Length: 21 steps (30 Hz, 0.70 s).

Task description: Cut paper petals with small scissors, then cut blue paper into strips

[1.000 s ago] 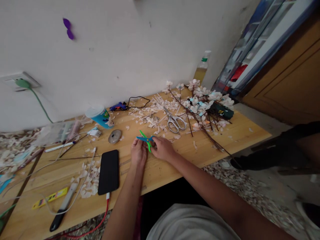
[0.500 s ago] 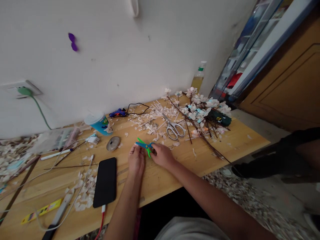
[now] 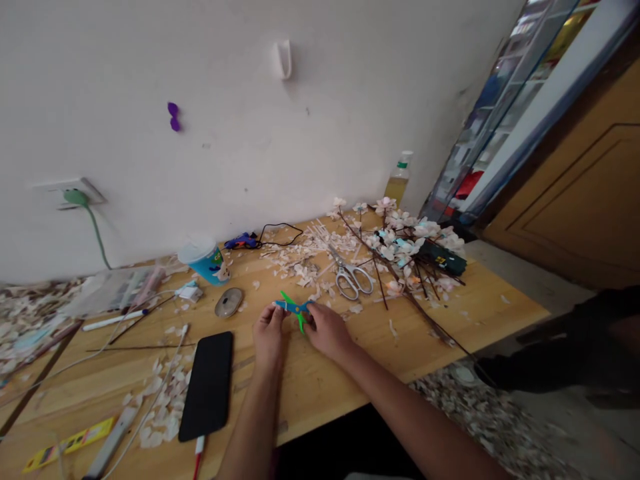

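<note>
Small scissors with blue and green parts (image 3: 295, 307) are gripped at the handle end by my right hand (image 3: 327, 331), blades spread apart. Close to the blade tips, my left hand (image 3: 269, 333) is closed in a pinch. A small pale bit seems to sit between its fingertips and the blade, too small to make out. Beyond the hands lies a larger pair of white-handled scissors (image 3: 354, 281) among pale petal-like scraps (image 3: 306, 272). A black phone (image 3: 207, 387) rests left of my left forearm.
Branches with white blossoms (image 3: 400, 247) spread over the table's right side, before a bottle (image 3: 396, 187). A blue cup (image 3: 213, 267), a round lid-like disc (image 3: 229, 303), cables and a knife-like tool (image 3: 113, 443) lie on the left. Scraps cover the floor (image 3: 480, 420).
The view has tilted upward, so the table and hands sit lower in the picture. Both hands stay close together, the scissors still spread between them.
</note>
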Each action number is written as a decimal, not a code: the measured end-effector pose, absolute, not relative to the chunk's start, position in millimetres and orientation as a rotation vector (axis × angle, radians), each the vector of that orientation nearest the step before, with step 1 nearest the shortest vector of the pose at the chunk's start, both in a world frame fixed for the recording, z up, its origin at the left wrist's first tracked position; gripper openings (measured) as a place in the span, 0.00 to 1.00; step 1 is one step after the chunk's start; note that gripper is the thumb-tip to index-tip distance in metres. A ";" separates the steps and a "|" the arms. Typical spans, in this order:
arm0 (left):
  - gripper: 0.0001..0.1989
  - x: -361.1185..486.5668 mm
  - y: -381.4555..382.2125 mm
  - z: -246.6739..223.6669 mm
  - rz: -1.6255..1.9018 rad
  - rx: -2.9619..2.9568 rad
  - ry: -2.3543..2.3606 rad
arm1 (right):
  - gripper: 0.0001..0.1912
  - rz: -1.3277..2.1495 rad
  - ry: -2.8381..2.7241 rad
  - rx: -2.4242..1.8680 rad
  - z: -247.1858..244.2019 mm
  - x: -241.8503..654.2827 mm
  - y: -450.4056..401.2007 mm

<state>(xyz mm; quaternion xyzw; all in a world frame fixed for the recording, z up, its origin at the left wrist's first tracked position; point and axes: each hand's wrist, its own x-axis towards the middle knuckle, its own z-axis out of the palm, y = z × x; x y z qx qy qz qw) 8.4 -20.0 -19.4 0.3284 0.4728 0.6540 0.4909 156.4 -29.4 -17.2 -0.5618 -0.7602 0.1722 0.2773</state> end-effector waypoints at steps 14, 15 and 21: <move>0.13 15.4 -25.9 -2.6 1.552 0.514 0.831 | 0.07 0.538 -1.957 -1.524 -23.7 163.1 -25.9; 0.13 16.6 -26.7 -1.0 1.532 0.481 0.823 | 0.07 0.537 -1.951 -1.526 -23.7 162.8 -26.1; 0.12 17.0 -27.5 -1.0 1.541 0.369 0.803 | 0.07 0.525 -1.950 -1.521 -23.3 160.0 -27.7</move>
